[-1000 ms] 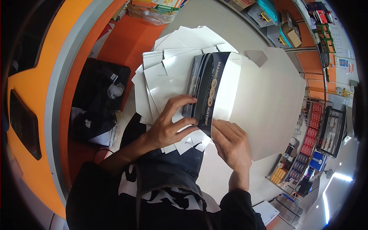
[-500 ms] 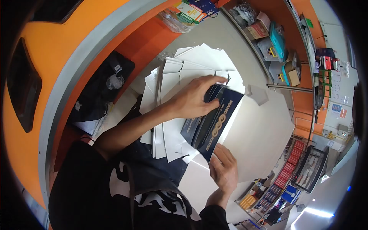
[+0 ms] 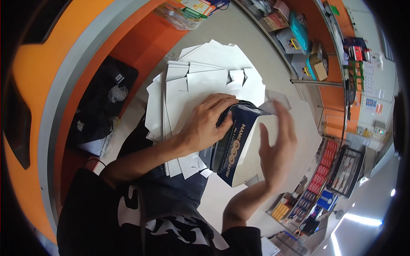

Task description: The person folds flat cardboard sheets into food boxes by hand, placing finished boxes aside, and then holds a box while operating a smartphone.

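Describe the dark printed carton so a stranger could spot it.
Find the fanned white cardboard stack mid-picture. Overlapping its lower right is the carton, under the left hand. Its gold-lettered navy panel stands out against plain white.

From afar I saw smooth, faintly glossy paperboard in the white sheets (image 3: pixel 194 89) at mid-frame, satiny card in the dark carton (image 3: pixel 235 145), matt cloth in the apron (image 3: pixel 173 196) below, crinkled clear plastic in the bag (image 3: pixel 181 20) at top.
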`<state>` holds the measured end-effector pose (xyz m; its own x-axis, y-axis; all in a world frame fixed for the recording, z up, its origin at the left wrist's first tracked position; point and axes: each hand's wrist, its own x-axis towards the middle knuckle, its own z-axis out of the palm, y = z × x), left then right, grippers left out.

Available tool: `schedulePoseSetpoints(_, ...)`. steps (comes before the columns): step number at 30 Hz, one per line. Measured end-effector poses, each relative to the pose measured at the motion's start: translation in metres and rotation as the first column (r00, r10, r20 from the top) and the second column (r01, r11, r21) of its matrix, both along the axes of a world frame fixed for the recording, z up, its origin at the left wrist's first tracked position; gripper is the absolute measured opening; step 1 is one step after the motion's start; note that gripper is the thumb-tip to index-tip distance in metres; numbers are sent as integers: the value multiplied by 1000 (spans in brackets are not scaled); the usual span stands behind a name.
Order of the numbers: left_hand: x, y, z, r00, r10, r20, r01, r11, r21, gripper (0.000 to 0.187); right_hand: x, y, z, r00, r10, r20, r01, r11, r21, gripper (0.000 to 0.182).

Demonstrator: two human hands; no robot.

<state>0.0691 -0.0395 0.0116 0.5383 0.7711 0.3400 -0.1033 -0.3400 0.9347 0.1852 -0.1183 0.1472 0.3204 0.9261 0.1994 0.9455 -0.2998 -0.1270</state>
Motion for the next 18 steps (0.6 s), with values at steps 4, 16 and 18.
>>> schedulePoseSetpoints(4, -1, -4, -5, 997, 67, 26, -66, 997, -29, 31, 16, 0, -10, 987, 147, -59, -154, 979, -136, 27)
schedulePoseSetpoints(16, -3, -1, -13, 997, 68, 47, -66, 997, -30, 28, 14, 11, -25, 983, 181, 17, -180, 982, -56, 28)
schedulePoseSetpoints(18, -4, -1, -14, 998, 45, 52, -43, 999, -33, 29, 17, 16, -28, 982, 185, 38, -182, 982, -56, 28)
